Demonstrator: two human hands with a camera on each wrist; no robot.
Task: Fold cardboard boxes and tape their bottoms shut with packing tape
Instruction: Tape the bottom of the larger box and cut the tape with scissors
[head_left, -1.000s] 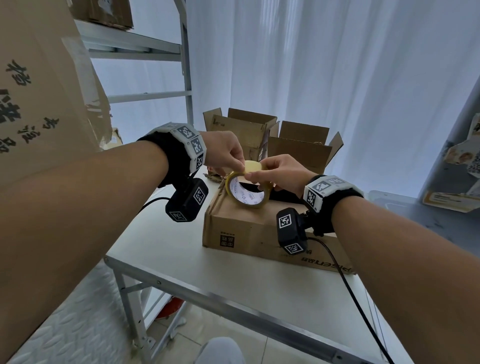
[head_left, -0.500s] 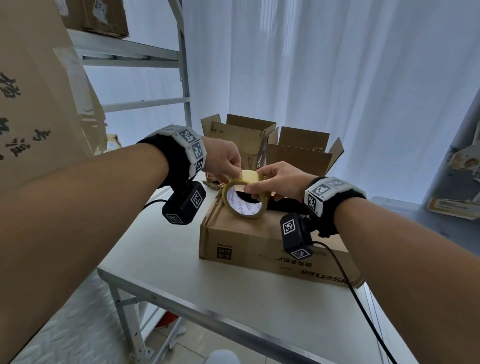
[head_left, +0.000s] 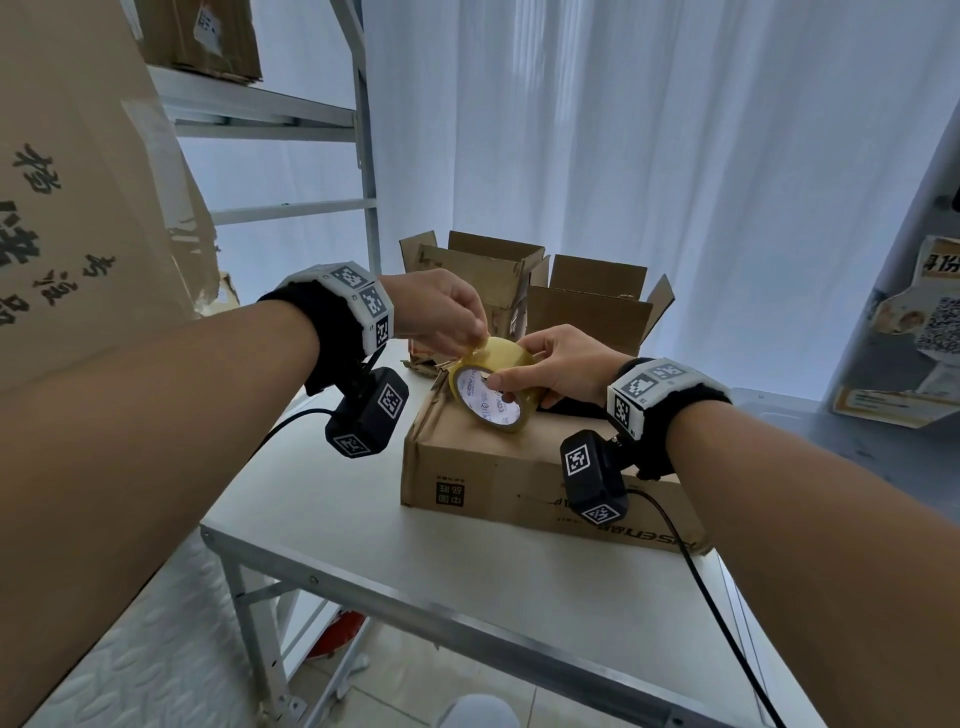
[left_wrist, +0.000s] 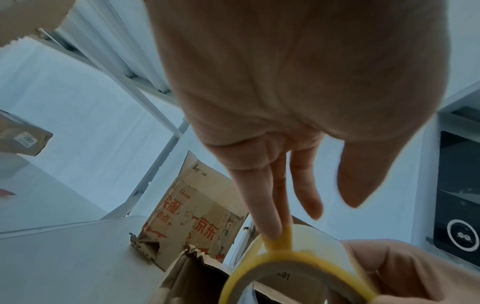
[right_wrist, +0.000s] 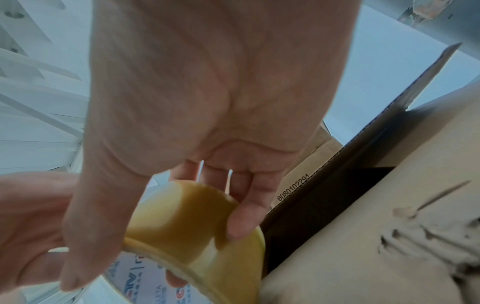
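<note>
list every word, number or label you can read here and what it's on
"6080102291": printed on a flap of the open box behind the tape roll.
"京东": red print on the torn upright box.
"2007": white sticker on a box on the shelf.
Print on the near box, the roll's core and the posters: too blurred or upside down to read.

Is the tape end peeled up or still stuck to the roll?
Peeled up: the left hand pinches a lifted tab off the roll.
</note>
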